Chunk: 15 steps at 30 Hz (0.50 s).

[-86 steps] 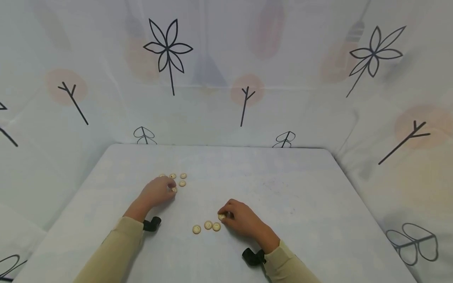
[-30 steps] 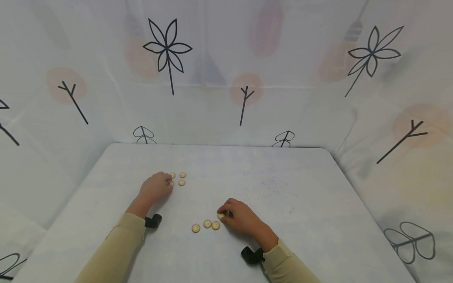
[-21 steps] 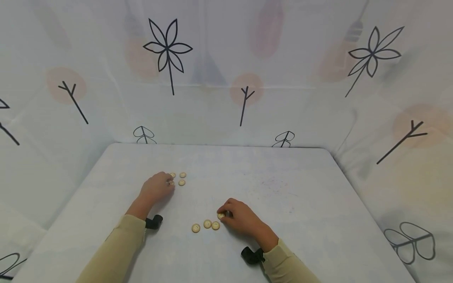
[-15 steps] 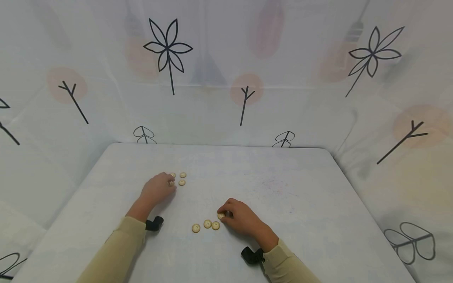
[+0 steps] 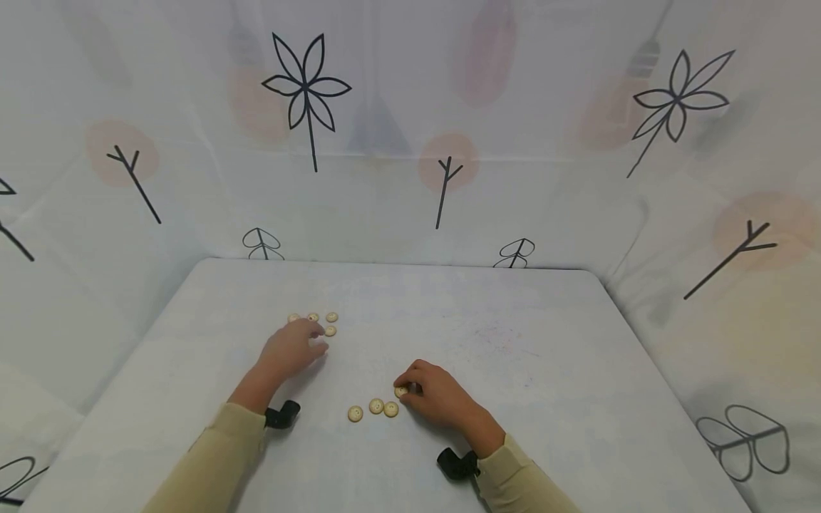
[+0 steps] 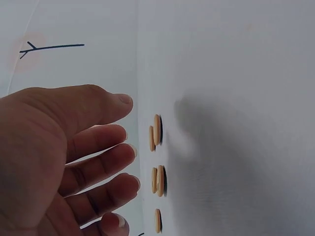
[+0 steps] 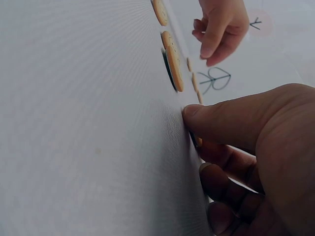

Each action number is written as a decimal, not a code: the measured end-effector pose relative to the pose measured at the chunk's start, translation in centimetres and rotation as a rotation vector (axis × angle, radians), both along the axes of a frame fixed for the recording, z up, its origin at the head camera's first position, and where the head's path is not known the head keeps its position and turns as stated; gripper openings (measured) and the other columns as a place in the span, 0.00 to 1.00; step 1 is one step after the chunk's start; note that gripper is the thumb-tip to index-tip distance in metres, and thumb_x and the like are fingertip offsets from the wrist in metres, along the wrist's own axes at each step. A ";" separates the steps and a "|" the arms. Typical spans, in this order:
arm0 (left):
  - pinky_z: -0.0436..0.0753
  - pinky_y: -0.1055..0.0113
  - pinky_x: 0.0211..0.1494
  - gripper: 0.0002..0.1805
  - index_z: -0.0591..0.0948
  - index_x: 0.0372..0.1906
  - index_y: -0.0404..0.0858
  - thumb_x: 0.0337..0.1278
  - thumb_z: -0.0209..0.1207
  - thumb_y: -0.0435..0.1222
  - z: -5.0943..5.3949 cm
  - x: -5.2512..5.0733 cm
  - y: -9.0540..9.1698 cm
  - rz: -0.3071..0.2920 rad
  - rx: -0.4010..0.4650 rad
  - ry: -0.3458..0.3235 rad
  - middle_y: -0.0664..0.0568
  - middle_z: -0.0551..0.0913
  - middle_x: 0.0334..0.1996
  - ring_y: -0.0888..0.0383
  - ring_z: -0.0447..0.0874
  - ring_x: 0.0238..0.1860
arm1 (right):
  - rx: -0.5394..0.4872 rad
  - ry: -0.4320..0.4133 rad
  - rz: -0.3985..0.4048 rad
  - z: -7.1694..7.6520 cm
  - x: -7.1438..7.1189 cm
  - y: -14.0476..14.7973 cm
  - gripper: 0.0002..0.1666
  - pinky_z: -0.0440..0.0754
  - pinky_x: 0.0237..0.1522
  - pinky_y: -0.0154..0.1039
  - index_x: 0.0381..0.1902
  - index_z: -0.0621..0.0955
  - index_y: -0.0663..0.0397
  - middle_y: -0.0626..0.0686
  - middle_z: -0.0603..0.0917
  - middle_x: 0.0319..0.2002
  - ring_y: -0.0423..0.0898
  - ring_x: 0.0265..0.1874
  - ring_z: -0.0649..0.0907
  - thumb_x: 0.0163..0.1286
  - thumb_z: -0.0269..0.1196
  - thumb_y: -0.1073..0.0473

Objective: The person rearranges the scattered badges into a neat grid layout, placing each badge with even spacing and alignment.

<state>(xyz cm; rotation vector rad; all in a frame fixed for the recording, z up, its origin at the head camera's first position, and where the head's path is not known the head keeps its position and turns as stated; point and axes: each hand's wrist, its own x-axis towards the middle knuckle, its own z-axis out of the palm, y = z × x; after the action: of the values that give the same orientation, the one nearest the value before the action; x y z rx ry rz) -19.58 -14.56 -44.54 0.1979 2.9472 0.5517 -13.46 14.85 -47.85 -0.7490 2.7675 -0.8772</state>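
Observation:
My left hand (image 5: 293,349) hovers beside the far group of cream buttons, thumb and fingers apart with nothing between them. In that group I see a button (image 5: 313,318), a corner button (image 5: 331,317), one nearer me (image 5: 330,331) and one partly covered by the hand (image 5: 293,318). The left wrist view shows another nearby button (image 6: 158,221) lying flat, clear of the fingers. My right hand (image 5: 439,395) pinches a button (image 5: 400,392) against the table between thumb and fingers. Left of it lie three more buttons, the closest (image 5: 391,409), a middle one (image 5: 376,406) and an outer one (image 5: 355,413).
The white table (image 5: 513,399) has faint coloured specks right of centre. A patterned white cloth (image 5: 385,199) hangs around its back and sides. Each wrist carries a black camera, one on the left (image 5: 283,415) and one on the right (image 5: 457,464).
My left hand has let go of the button it pinched and drawn slightly right and towards me, fingers spread. The far-left button shows again. My right hand stays still.

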 end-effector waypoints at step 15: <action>0.80 0.54 0.53 0.17 0.82 0.50 0.45 0.57 0.63 0.45 -0.3 1.6 1.6 -0.018 0.071 -0.013 0.52 0.84 0.46 0.53 0.81 0.49 | 0.009 0.008 -0.006 0.0 0.0 0.0 0.12 0.76 0.39 0.33 0.47 0.85 0.43 0.41 0.79 0.42 0.34 0.36 0.75 0.66 0.64 0.53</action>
<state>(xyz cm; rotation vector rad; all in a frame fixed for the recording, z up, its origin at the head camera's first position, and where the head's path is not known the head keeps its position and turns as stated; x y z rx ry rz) -17.95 -12.91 -44.83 0.2272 2.9128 0.6534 -13.44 14.82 -47.84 -0.7453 2.7802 -0.8646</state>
